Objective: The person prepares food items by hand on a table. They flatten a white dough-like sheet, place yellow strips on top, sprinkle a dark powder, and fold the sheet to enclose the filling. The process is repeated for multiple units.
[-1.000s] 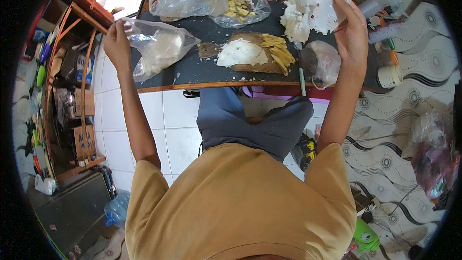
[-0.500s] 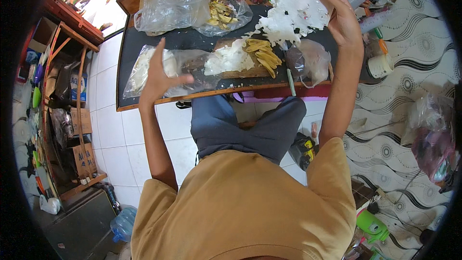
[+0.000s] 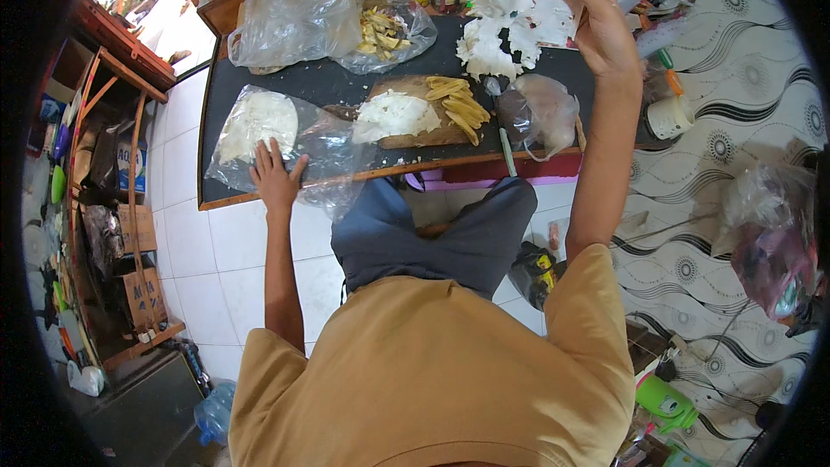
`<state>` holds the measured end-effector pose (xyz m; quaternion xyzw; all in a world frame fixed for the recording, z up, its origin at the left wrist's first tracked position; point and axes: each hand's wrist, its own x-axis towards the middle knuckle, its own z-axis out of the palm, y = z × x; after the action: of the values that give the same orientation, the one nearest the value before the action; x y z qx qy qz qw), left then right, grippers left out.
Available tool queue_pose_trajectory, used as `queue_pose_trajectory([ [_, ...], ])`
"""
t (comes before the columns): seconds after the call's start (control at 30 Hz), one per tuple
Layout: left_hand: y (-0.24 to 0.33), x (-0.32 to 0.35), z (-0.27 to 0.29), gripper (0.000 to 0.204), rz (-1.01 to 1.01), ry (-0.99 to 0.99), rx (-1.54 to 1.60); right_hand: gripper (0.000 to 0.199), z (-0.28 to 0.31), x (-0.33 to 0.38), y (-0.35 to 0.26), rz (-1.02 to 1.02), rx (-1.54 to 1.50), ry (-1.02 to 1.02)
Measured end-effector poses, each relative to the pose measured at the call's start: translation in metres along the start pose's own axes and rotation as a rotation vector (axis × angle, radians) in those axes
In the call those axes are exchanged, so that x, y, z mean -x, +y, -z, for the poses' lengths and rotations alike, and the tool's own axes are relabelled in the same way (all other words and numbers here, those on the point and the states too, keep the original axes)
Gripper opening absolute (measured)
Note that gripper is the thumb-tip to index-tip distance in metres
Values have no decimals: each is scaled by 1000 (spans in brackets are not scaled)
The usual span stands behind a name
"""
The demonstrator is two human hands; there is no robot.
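Observation:
My right hand (image 3: 608, 28), raised over the far right of the table, pinches the edge of a thin, torn white wrapper sheet (image 3: 519, 13) full of holes. The sheet hangs to the left of the hand. At the table's near left, my left hand (image 3: 278, 180) lies with fingers spread on a clear plastic bag (image 3: 333, 151). Its fingertips touch the lower part of a rounded white stack of wrappers (image 3: 259, 125) in the bag. Between the hands, a wooden board (image 3: 424, 136) bears a ragged white wrapper piece (image 3: 393, 116) and several yellow-brown banana strips (image 3: 458, 105).
A knotted clear bag with dark contents (image 3: 540, 112) lies right of the board, by a knife (image 3: 507, 151). Farther back are a large plastic bag (image 3: 294, 17) and a bag of yellow peels (image 3: 385, 35). A white cup (image 3: 670, 118) stands at the right.
My left hand has come down from above the bag onto it, near the wrapper stack. My right hand still holds up the torn sheet, now lifted slightly off the board area.

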<state>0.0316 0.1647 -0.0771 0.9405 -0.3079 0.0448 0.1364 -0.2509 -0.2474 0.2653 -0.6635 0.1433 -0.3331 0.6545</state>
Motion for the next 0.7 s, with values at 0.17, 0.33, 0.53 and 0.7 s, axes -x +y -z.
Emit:
queue_pose_trajectory([
  [0.17,-20,-65,47,76,106,-389,-66,29,-5,-2,-17,5,2,-57],
  [0.33,86,-79,166,59,-74,-6,936,31,-48,-4,-18,-77,54,-333],
  [0.53,220,-98,194,69,-686,-338,1474,32,-80,0,-24,-147,519,-711],
  [0.7,237,-99,189,52,-655,-695,1361,29,-87,7,-5,-227,553,-743],
])
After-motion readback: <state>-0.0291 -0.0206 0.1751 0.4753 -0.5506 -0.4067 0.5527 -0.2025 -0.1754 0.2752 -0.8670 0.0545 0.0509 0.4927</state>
